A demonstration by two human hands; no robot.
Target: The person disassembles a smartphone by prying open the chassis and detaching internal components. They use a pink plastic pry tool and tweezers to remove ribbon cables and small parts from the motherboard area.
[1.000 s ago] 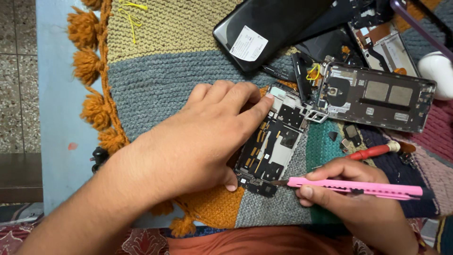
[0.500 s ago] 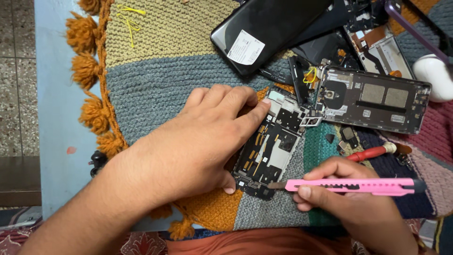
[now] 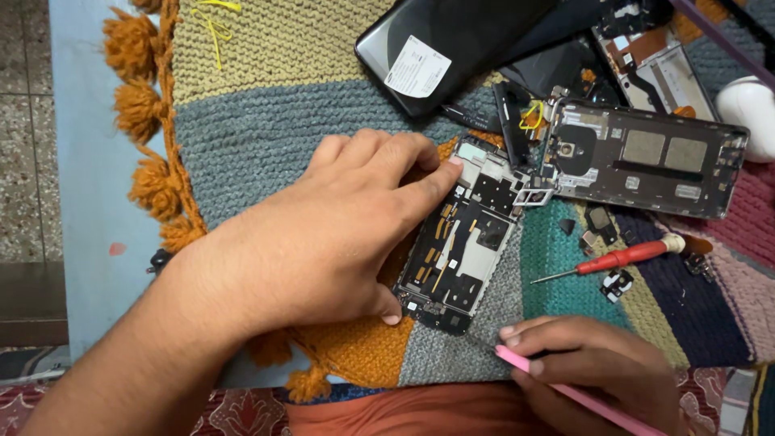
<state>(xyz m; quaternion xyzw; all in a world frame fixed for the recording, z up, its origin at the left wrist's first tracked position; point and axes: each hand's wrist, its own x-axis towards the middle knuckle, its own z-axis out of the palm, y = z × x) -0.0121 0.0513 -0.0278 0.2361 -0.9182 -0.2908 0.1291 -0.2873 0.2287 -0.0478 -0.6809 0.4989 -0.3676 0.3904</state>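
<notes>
An opened phone frame (image 3: 464,242) with exposed circuit parts lies tilted on a striped knitted mat (image 3: 282,105). My left hand (image 3: 323,234) presses down on its left side, fingertips on the upper corner and thumb at the lower corner. My right hand (image 3: 593,371) grips a pink tool (image 3: 565,391) like a pen, its dark tip close to the frame's lower end.
A second metal phone frame (image 3: 646,157) lies to the right. A black phone back cover (image 3: 452,44) sits at the top. A red screwdriver (image 3: 622,258) and small loose parts (image 3: 601,226) lie on the mat. A white rounded object (image 3: 751,105) is at the right edge.
My right hand has swung the pink tool from lying level to pointing down and right, with its tip still near the frame's lower end. My left hand has stayed on the frame.
</notes>
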